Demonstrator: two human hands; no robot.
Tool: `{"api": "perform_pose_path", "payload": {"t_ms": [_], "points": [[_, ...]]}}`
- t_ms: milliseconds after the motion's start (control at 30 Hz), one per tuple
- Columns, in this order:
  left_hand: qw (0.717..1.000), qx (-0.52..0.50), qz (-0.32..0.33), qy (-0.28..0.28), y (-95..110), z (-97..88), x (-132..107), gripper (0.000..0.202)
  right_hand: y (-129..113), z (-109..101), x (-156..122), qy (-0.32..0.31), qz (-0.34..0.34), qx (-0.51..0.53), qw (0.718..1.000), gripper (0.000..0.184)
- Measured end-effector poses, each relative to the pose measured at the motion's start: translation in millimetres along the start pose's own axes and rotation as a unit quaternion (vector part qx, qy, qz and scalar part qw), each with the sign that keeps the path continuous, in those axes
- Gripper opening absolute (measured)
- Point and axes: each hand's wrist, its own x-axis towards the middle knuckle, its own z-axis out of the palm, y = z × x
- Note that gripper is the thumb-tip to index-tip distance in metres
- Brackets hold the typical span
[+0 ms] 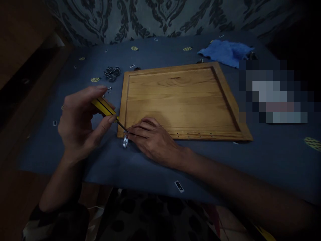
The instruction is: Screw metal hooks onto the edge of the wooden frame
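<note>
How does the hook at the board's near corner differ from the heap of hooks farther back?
The single hook sits at the wooden board's near-left corner, held by the right hand; the heap of hooks lies untouched on the table cover. The screwdriver in the left hand points at the single hook, not the heap. Both are shiny metal.

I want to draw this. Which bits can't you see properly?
Head view:
1. The screwdriver tip: hidden behind the right hand's fingers, at the hook.
2. The patch right of the wooden board: blurred into squares.
3. The pile of hooks: too small and dim to count.
</note>
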Motion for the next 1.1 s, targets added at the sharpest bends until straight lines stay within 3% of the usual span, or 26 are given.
{"api": "perform_pose_path", "payload": {"t_ms": [267, 433, 600, 867, 1100], "points": [[0.999, 0.029, -0.018, -0.019, -6.3, -1.3, -7.2, 0.058, 0.5, 0.3, 0.3, -0.004, 0.003, -0.001, 1.000, 0.023], [0.999, 0.004, 0.028, -0.028, -6.6, 0.2, -3.5, 0.065, 0.0, -0.1, 0.1, -0.017, 0.012, -0.002, 1.000, 0.024], [0.999, 0.007, -0.029, -0.037, -3.0, 0.8, -5.7, 0.064, 0.3, 0.2, 0.2, -0.012, 0.002, -0.003, 1.000, 0.024], [0.996, 0.063, -0.048, -0.028, -2.3, 0.4, -9.0, 0.061, 1.2, 1.5, 0.4, -0.013, 0.004, -0.015, 1.000, 0.023], [0.999, -0.010, -0.048, -0.023, 4.9, 4.7, -4.5, 0.062, 0.7, -0.7, 0.6, -0.006, 0.002, -0.004, 1.000, 0.022]]}}
